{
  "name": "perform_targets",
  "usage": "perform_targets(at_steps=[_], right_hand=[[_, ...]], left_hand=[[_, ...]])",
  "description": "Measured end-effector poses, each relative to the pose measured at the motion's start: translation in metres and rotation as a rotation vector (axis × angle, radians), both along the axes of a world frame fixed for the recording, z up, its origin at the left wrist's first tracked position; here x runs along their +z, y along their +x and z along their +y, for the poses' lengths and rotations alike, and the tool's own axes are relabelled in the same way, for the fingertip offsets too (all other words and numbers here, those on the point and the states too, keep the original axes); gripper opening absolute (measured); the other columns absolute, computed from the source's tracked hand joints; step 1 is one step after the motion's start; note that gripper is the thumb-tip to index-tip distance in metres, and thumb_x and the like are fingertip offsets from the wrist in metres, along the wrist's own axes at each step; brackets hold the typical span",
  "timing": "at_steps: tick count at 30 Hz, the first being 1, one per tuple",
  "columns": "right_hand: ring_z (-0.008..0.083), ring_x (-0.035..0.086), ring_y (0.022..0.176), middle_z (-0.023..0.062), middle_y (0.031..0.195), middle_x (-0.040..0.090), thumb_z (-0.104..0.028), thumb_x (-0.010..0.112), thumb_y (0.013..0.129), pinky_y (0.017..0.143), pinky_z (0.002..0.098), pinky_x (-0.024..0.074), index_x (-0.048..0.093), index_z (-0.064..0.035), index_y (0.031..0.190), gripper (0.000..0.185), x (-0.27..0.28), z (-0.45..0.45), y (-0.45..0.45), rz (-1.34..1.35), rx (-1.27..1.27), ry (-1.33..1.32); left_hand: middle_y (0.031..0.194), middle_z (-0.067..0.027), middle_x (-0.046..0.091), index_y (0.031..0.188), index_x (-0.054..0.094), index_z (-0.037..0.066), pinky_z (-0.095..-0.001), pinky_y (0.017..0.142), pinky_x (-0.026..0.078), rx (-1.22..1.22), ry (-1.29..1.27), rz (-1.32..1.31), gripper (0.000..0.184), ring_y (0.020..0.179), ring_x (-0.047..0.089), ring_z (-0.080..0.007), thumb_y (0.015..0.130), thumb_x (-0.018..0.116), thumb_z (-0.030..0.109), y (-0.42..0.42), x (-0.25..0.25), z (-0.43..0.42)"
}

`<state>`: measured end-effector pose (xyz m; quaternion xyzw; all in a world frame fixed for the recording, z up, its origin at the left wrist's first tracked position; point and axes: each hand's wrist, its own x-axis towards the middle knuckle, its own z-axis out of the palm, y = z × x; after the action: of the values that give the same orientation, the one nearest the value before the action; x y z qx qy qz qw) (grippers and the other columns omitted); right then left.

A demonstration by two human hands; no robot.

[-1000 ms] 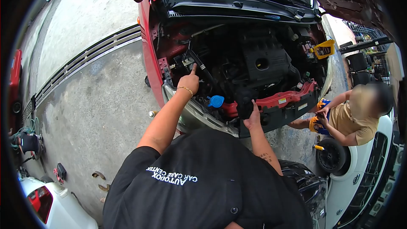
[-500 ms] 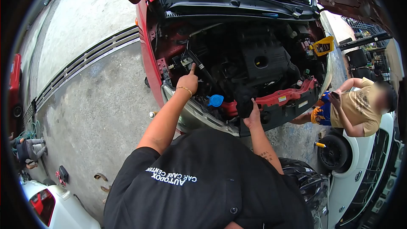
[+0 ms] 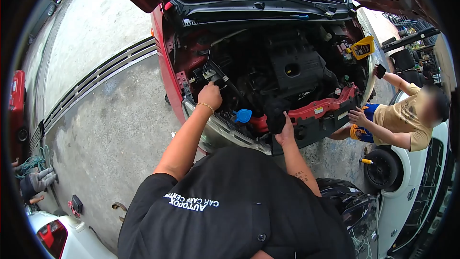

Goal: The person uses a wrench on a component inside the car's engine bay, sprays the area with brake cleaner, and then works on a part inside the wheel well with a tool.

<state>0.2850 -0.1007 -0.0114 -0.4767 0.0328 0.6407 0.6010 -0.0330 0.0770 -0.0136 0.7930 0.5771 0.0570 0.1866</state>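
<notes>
Workshop surroundings, head view.
A slotted drain grating crosses the concrete floor at left; a red car appears near the view's edge. Lower left: a green hose, a partly visible person beside it, a black-and-red object on the floor, and a white car. Right: a co-worker in a tan shirt, one hand raised with a small dark object; below, a dark wheel beside a second white car.
</notes>
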Motion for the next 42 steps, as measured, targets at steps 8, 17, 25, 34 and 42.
perform_targets(at_steps=[8, 17, 25, 34, 42], right_hand=[[0.0241, 0.072, 0.106, 0.0049, 0.118, 0.075, -0.045, 0.064, 0.101, 0.096, 0.0398, 0.0579, 0.073, -0.0119, 0.123, 0.041, -0.003, -0.003, 0.002, -0.015, -0.016, -0.002], [0.0242, 0.072, 0.106, 0.0044, 0.118, 0.075, -0.045, 0.064, 0.102, 0.096, 0.0394, 0.0576, 0.073, -0.0127, 0.124, 0.04, 0.003, -0.002, -0.002, 0.008, -0.017, 0.03], [0.0237, 0.072, 0.105, 0.0039, 0.118, 0.075, -0.045, 0.063, 0.102, 0.094, 0.0403, 0.0585, 0.072, -0.0128, 0.125, 0.04, 0.005, -0.002, -0.003, 0.013, -0.028, 0.021], [0.0237, 0.072, 0.104, 0.0045, 0.118, 0.075, -0.044, 0.061, 0.103, 0.096, 0.0401, 0.0584, 0.071, -0.0119, 0.125, 0.04, 0.006, 0.001, -0.001, 0.021, -0.021, 0.003], [0.0246, 0.071, 0.11, 0.0048, 0.121, 0.074, -0.043, 0.061, 0.104, 0.099, 0.0408, 0.0574, 0.071, -0.011, 0.126, 0.04, 0.004, 0.0, 0.002, 0.044, 0.006, 0.02]], left_hand=[[0.09, -0.0151, 0.077, 0.091, 0.077, 0.0, -0.039, 0.072, 0.059, 0.422, -0.491, -0.599, 0.023, 0.07, 0.071, -0.0251, 0.094, 0.06, 0.015, -0.029, 0.016, 0.017], [0.111, -0.0182, 0.071, 0.124, 0.054, -0.003, -0.0459, 0.082, 0.065, 0.925, -1.008, -1.38, 0.022, 0.096, 0.075, -0.0318, 0.108, 0.05, 0.012, 0.01, 0.001, 0.012], [0.108, -0.0187, 0.068, 0.127, 0.052, -0.002, -0.0497, 0.076, 0.065, 1.054, -0.861, -1.482, 0.021, 0.092, 0.074, -0.0355, 0.108, 0.049, 0.006, 0.028, -0.029, 0.031], [0.093, -0.0122, 0.068, 0.114, 0.056, 0.001, -0.0464, 0.071, 0.063, 1.038, -0.774, -1.637, 0.01, 0.078, 0.069, -0.0265, 0.109, 0.052, 0.009, 0.04, -0.054, 0.036], [0.094, -0.0038, 0.069, 0.113, 0.064, 0.007, -0.0447, 0.07, 0.062, 1.113, -0.653, -1.671, 0.01, 0.08, 0.069, -0.0203, 0.108, 0.056, 0.012, 0.053, -0.052, 0.033]])
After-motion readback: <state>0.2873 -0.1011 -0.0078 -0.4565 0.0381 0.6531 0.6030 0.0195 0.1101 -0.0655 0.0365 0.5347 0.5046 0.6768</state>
